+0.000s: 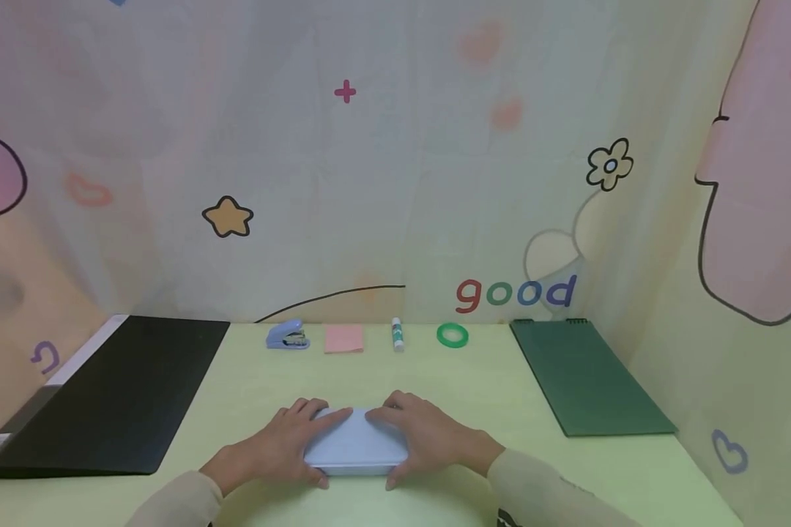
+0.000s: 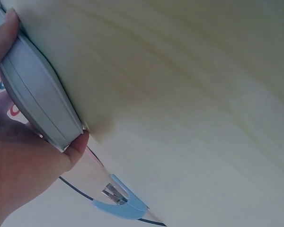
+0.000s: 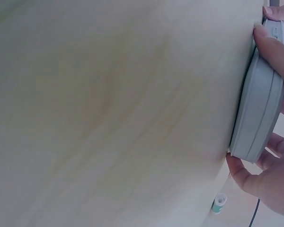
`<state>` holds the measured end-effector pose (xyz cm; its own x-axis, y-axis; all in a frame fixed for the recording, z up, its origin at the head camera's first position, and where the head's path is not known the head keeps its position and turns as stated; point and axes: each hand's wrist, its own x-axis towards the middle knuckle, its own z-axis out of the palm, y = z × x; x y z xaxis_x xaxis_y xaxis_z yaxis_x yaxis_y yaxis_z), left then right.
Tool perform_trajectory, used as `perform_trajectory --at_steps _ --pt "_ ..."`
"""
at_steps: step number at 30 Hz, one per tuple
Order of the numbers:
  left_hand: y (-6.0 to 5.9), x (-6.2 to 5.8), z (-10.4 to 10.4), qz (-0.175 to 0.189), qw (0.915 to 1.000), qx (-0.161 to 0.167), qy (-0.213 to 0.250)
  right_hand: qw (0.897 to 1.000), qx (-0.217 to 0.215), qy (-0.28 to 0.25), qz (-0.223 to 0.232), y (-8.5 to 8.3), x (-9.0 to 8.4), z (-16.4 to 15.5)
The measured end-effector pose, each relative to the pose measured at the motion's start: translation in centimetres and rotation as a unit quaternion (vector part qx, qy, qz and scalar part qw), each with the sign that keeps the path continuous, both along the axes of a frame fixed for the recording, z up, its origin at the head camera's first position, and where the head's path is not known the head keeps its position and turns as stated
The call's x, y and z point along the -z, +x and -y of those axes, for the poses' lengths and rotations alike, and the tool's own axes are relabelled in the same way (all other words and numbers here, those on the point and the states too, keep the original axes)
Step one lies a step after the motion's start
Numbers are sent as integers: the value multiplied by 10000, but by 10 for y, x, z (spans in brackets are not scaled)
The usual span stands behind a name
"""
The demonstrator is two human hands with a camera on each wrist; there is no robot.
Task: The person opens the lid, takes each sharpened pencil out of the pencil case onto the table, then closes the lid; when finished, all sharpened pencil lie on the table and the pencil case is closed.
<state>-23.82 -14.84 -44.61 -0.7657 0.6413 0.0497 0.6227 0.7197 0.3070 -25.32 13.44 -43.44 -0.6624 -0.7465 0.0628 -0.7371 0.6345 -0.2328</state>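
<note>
A flat pale blue-grey case (image 1: 356, 445) lies closed on the light yellow-green table (image 1: 488, 380), near the front edge. My left hand (image 1: 280, 443) grips its left end, with fingers over the lid and the thumb at the near edge. My right hand (image 1: 431, 435) grips the right end the same way. In the left wrist view the case (image 2: 38, 94) shows edge-on, with the left hand (image 2: 23, 165) wrapped round its side. The right wrist view shows the case (image 3: 260, 109) held between the fingers and thumb of the right hand (image 3: 270, 175).
A black folder (image 1: 112, 395) lies at the left and a dark green notebook (image 1: 587, 377) at the right. Along the back edge stand a blue stapler (image 1: 288, 335), pink sticky notes (image 1: 343, 339), a glue stick (image 1: 398, 334) and a green tape ring (image 1: 452, 335). Printed curtains close in the table.
</note>
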Motion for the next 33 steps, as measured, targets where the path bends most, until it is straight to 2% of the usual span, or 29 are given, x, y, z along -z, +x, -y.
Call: perform_trajectory --at_steps 12,18,22,29,33 --pt "3 -1 2 -48 10000 -51 8 9998 -59 -181 113 -6 1 4" --pt "0 -1 -1 128 9999 -71 -28 9999 22 -13 166 -7 0 2" --pt "1 -2 -2 104 9999 -68 -60 9997 44 53 220 -6 -4 2" --pt "2 -8 -3 252 9994 -120 -223 9950 212 56 978 -10 -16 3" --pt "1 -6 -3 220 9996 -54 -170 9955 212 112 914 -7 -17 2"
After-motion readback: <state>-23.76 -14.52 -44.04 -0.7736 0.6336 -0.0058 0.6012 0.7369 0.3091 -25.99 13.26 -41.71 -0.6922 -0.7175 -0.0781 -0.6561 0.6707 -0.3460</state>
